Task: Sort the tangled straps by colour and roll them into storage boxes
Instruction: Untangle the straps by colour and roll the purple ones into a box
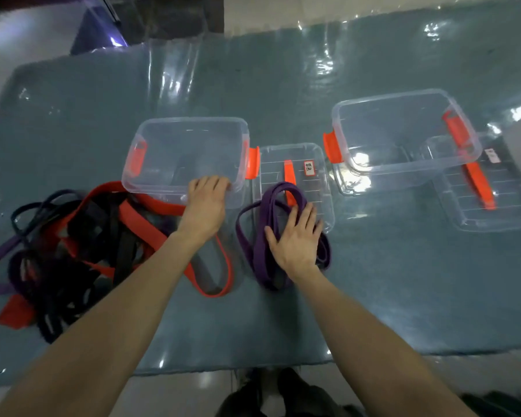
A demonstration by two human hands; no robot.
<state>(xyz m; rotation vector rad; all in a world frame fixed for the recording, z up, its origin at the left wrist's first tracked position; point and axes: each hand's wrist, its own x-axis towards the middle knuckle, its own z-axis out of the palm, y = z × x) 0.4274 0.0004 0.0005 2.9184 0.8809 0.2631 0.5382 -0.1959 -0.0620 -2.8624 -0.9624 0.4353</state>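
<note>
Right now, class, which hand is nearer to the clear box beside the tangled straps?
Left. The left hand hooks its fingers over the near rim of the clear box; the right hand lies flat on the purple strap, apart from it.

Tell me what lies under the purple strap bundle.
The purple strap bundle rests partly on a clear lid, partly on the blue table cover. The right hand lies on its middle, hiding that part.
</note>
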